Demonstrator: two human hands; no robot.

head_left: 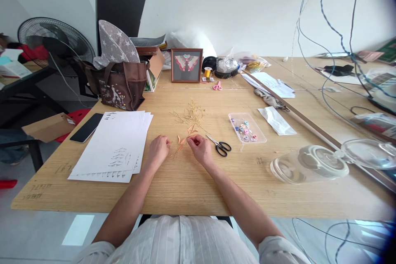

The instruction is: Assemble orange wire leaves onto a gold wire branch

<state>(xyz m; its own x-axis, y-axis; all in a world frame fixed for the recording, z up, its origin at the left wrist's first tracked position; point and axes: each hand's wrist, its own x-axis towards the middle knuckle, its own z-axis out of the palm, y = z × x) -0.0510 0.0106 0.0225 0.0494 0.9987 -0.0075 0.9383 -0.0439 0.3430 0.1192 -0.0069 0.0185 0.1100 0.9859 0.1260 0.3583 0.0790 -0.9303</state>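
Observation:
My left hand (159, 147) rests low over the table with thumb and fingers pinched together; whatever is between them is too small to make out. Facing it, my right hand (201, 148) pinches at a sprig of orange leaves (182, 142), whose thin stems reach into the gap between both hands. Just beyond the fingers spreads a loose tangle of gold wire stems (192, 113). Black-handled scissors (222, 147) lie to the right of my right hand, blades pointing up and left.
A clear plastic tray (261, 137) of beads and spools sits right of the scissors. Farther right lies a clear bottle (289, 167). Paper sheets (102, 144) and a dark phone (85, 128) are on the left. Behind are a brown bag (123, 86), framed picture (187, 80) and pink scissors (218, 86).

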